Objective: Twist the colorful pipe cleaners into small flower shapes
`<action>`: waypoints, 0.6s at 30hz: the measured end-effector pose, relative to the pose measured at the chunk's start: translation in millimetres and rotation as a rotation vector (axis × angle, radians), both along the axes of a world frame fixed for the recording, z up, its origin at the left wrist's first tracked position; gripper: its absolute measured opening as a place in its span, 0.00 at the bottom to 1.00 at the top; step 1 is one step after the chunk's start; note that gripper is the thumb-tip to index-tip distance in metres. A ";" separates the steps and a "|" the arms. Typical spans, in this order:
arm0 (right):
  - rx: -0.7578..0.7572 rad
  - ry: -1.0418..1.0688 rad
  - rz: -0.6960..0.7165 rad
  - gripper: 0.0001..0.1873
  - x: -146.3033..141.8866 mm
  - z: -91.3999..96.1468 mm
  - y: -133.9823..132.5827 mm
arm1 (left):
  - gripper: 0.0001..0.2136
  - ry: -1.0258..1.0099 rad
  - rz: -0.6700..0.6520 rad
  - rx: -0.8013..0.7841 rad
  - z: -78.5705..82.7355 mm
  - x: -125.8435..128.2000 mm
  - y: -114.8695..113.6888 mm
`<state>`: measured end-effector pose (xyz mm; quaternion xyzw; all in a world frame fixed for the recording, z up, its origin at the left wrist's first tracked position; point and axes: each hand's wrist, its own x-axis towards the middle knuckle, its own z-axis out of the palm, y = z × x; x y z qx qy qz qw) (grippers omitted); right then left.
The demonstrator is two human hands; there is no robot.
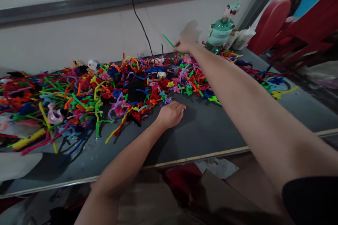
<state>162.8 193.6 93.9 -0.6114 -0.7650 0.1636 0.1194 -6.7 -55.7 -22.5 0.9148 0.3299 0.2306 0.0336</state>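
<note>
Upper centre: my right hand [188,40], blurred, pinches one end of a green pipe cleaner [168,39] above the far side of the pile [92,91]. Centre: my left hand [171,114] rests on the grey table [211,137] at the pile's near edge, fingers curled under; I cannot tell whether they hold anything.

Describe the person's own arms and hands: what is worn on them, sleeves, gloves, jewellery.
The left hand and right hand wear no gloves; no ring or watch shows, though the right one is blurred. The left arm is uncovered as far as visible. The right arm has a black short sleeve at its top.
</note>
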 end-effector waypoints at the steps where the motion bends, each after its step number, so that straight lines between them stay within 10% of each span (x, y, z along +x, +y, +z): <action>1: 0.060 0.105 -0.064 0.15 3.6 9.5 0.8 | 0.11 0.002 -0.001 -0.001 0.0 0.0 0.2; 9: -0.016 0.545 -0.085 0.17 7.3 53.1 -37.7 | 0.10 -0.047 0.046 -0.018 -0.6 -1.4 2.3; 18: 0.006 0.019 0.333 0.14 10.5 -12.0 -171.3 | 0.21 -0.522 0.391 0.143 3.0 -6.8 9.7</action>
